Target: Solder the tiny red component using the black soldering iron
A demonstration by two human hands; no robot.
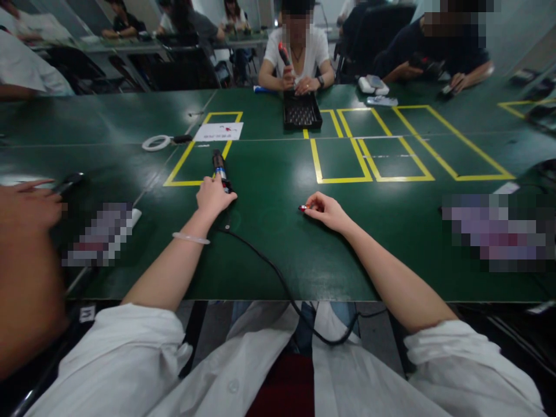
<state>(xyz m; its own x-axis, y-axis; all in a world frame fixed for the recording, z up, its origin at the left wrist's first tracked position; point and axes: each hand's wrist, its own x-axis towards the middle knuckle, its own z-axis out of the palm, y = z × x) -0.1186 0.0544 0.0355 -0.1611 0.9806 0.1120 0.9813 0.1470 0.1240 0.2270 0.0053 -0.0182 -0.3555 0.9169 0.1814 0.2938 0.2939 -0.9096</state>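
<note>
My left hand (212,197) is closed around the near end of a black electric screwdriver (219,165) with a blue band, which lies on the green table (269,249). Its black cable (282,284) runs back from the tool over the table's front edge. My right hand (328,211) rests on the table to the right and pinches a small red and silver part (303,207) between its fingertips. A pale bracelet (190,238) circles my left wrist.
Yellow tape outlines (369,156) mark rectangles on the table. A black tray (302,110) stands before a person seated opposite holding a red tool (284,55). A white ring (157,142) and a paper card (218,131) lie far left. Another person's arm (26,260) intrudes at left.
</note>
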